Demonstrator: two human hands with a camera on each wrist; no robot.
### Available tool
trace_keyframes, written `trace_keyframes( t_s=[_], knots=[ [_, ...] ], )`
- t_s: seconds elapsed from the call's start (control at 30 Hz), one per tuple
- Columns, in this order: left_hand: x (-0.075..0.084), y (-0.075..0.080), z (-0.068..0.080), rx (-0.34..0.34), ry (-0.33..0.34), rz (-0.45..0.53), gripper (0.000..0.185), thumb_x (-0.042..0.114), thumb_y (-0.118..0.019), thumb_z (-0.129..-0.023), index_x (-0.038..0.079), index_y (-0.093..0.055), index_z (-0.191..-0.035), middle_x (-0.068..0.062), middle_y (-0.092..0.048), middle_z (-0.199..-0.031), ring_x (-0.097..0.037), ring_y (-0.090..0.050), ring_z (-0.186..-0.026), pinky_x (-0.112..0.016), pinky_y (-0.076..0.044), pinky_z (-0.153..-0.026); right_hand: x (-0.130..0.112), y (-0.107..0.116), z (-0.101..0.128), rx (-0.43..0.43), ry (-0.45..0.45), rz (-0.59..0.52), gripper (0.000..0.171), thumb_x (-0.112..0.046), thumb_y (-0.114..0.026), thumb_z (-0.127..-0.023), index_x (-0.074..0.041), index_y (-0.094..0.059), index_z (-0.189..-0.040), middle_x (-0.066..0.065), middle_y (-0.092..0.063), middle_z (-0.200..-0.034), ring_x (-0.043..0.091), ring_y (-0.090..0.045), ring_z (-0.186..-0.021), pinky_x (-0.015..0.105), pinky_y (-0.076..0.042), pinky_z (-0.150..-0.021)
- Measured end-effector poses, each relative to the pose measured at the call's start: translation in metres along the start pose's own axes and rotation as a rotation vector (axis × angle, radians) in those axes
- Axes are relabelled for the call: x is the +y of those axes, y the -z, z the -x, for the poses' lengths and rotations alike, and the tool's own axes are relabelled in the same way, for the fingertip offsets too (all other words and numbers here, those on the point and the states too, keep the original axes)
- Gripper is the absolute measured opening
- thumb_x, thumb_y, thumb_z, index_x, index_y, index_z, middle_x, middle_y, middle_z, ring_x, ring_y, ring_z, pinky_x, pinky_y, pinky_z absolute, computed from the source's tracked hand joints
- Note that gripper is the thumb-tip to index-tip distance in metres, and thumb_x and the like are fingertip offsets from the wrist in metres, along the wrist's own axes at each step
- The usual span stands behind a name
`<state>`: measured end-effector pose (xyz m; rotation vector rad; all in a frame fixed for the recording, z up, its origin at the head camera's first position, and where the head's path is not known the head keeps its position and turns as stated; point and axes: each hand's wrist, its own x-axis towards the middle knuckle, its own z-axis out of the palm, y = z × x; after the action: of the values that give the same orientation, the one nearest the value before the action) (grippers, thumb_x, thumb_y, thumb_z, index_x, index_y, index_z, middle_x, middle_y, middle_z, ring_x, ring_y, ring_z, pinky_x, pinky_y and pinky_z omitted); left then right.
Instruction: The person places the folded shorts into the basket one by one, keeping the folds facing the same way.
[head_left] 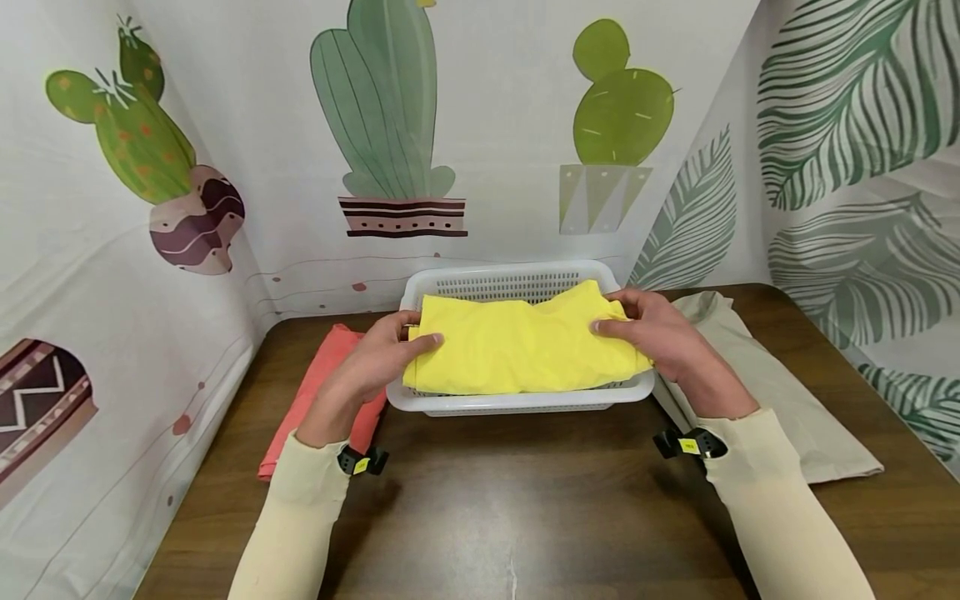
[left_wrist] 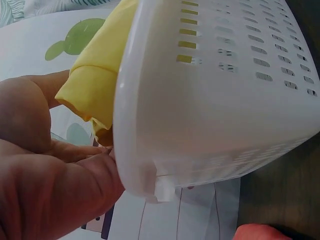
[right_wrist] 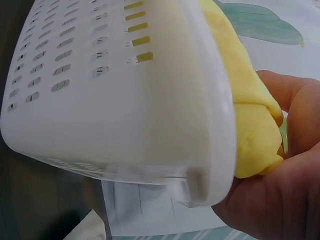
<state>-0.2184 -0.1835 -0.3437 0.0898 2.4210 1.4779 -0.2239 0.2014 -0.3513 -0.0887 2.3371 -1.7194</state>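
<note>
A folded yellow cloth [head_left: 517,346] lies across the top of a white perforated plastic basket [head_left: 517,402] at the middle of the brown table. My left hand [head_left: 382,354] grips the cloth's left end, thumb on top. My right hand [head_left: 652,333] grips its right end the same way. In the left wrist view the yellow cloth [left_wrist: 97,85] bulges over the basket's rim [left_wrist: 130,125] beside my fingers [left_wrist: 60,185]. In the right wrist view the yellow cloth [right_wrist: 250,115] sits between the basket wall [right_wrist: 125,100] and my hand [right_wrist: 280,195].
A folded coral-red cloth [head_left: 318,379] lies on the table left of the basket. A beige cloth [head_left: 780,392] lies to its right. Printed cactus and leaf curtains close in the table at the back and both sides. Bare brown table [head_left: 517,508] lies in front.
</note>
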Motion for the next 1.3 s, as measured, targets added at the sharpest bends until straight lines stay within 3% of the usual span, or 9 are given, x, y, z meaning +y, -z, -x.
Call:
trace_keyframes(
  t_s=[0.3,0.6,0.9,1.3],
  knots=[
    [0.0,-0.003,-0.001,0.015,0.013,-0.037,0.058,0.025,-0.071,-0.103,0.003,-0.048,-0.151,-0.015,-0.062,-0.129,-0.022,-0.067,-0.098,-0.027,-0.057,-0.081,-0.001,-0.003,0.0,0.008,0.003,0.086,0.06,-0.014,-0.073,-0.099,0.005,-0.046,-0.15,0.021,-0.057,-0.13,0.016,-0.069,-0.09,0.026,-0.061,-0.076],
    [0.0,-0.006,0.001,0.016,-0.012,-0.073,0.061,0.023,-0.069,-0.104,0.001,-0.045,-0.156,-0.017,-0.059,-0.135,-0.022,-0.067,-0.098,-0.028,-0.058,-0.081,-0.005,-0.007,0.002,0.047,0.007,0.262,0.07,-0.019,-0.07,-0.101,0.007,-0.037,-0.157,0.029,-0.043,-0.152,0.031,-0.058,-0.111,0.022,-0.055,-0.079],
    [0.0,-0.01,-0.001,0.043,-0.021,-0.159,0.06,0.024,-0.068,-0.105,0.002,-0.047,-0.156,-0.016,-0.062,-0.132,-0.023,-0.064,-0.099,-0.03,-0.056,-0.08,-0.005,-0.011,0.002,0.073,0.007,0.344,0.069,-0.019,-0.069,-0.102,0.007,-0.037,-0.157,0.032,-0.037,-0.16,0.042,-0.044,-0.134,0.051,-0.05,-0.105],
    [0.003,-0.016,0.002,0.094,-0.043,-0.345,0.063,0.03,-0.068,-0.105,0.0,-0.046,-0.156,-0.017,-0.058,-0.146,-0.03,-0.058,-0.118,-0.044,-0.052,-0.099,-0.005,-0.015,0.003,0.087,0.011,0.394,0.067,-0.019,-0.068,-0.102,0.008,-0.039,-0.156,0.032,-0.04,-0.157,0.044,-0.043,-0.135,0.058,-0.044,-0.111]
  ],
)
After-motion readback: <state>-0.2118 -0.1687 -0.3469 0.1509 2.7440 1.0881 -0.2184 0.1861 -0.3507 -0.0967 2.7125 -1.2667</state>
